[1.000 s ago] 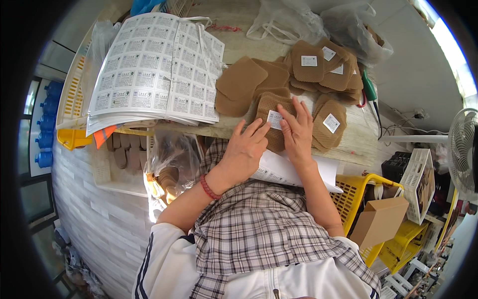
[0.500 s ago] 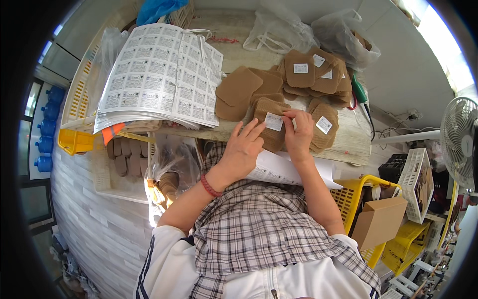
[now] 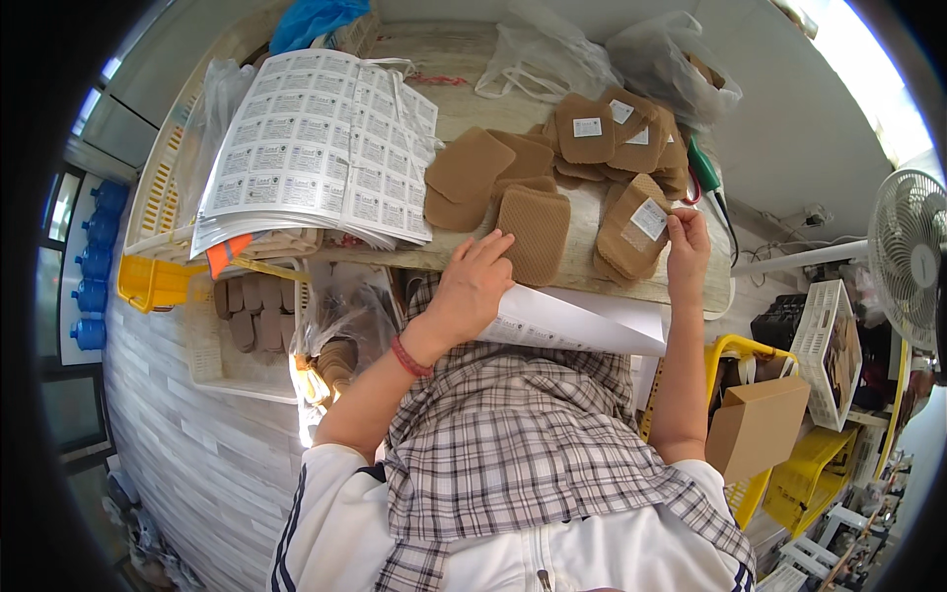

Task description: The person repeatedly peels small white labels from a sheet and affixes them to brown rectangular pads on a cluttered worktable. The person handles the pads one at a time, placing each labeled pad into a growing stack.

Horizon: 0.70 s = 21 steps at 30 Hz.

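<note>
A pale wood-grain work table [image 3: 434, 47] stretches before the person. On its left lies a thick stack of white paper sheets printed with rows of labels [image 3: 286, 148]. A curled white paper sheet [image 3: 592, 314] sits between the table's near edge and the lap. At the far right of the tabletop is a heap of flat, round-cornered brown pieces [image 3: 584, 150], several bearing labels. The left hand [image 3: 469, 291], fingers loosely extended, rests its fingertips on the left edge of a plain brown textured piece [image 3: 535, 235]. The right hand [image 3: 689, 242] is narrowed, pinching the right edge of a labelled brown textured piece [image 3: 617, 235], tilted atop a small pile beside the plain one. Its small white rectangular label [image 3: 649, 218] faces up.
</note>
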Available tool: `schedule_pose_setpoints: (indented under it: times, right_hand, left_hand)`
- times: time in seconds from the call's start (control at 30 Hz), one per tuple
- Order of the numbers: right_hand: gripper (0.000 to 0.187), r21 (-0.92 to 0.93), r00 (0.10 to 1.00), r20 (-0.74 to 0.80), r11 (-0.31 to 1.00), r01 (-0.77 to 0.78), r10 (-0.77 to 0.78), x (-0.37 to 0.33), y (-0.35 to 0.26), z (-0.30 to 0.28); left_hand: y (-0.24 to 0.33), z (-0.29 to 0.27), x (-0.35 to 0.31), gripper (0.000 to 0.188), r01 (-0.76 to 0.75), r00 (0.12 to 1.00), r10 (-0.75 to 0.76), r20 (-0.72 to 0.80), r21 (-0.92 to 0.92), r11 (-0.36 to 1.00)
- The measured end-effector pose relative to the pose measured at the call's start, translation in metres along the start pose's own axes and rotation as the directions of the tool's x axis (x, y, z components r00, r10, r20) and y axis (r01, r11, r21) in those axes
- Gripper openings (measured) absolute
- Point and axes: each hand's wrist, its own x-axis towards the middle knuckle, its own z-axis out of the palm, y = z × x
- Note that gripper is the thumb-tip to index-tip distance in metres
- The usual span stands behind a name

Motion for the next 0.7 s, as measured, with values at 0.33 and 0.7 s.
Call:
schedule_pose_setpoints:
  times: [0.33,0.7]
  right_hand:
    - [0.039,-0.341,0.979,0.179,0.940,-0.028,0.094,-0.092,-0.012,-0.037]
    - [0.060,0.143,0.946,0.105,0.936,-0.321,0.308,-0.188,-0.025,-0.024]
  left_hand:
    - [0.002,-0.035,-0.041,0.004,0.212,0.965,-0.248,-0.085,-0.303,0.929]
    - [-0.018,-0.034,-0.103,0.013,0.508,0.710,-0.698,-0.092,-0.621,0.597]
